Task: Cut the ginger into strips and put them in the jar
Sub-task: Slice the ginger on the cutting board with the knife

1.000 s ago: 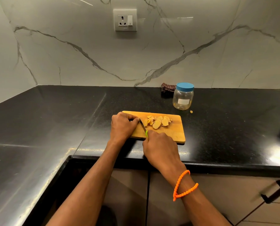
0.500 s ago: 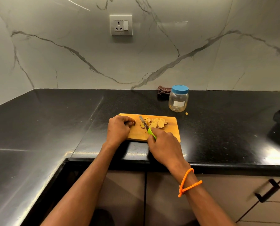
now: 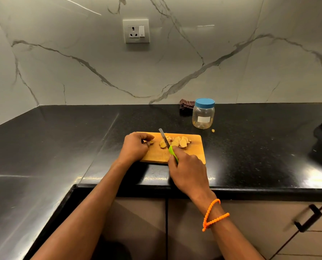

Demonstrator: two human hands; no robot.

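While the left hand (image 3: 135, 147) rests on the near-left part of the rectangular wooden cutting board (image 3: 197, 152) with its fingers curled and a small nub of ginger (image 3: 151, 142) pinched at the fingertips, the right hand (image 3: 188, 171) has its grip clenched round the green handle of the small steel-bladed knife (image 3: 166, 141). Since a second ago the blade has swung away from the left hand: it then lay close against those fingers, and it now points up and away across the pale yellow ginger slices (image 3: 177, 142), with a clear gap of bare board between the nub and the heap. That reads as one cut finished and the knife being reset, or used to nudge pieces aside.

Ginger lies mid-board as a loose row of flat oval slices, tan at the edges, overlapping one another; they look like rounds, not strips yet, so most of the cutting seems left to do. One crumb (image 3: 213, 130) sits on the black stone surface (image 3: 81, 139) just beside the clear plastic jar with a blue lid (image 3: 203, 114), which stands behind the board, lid on; whether it holds any ginger I cannot tell.
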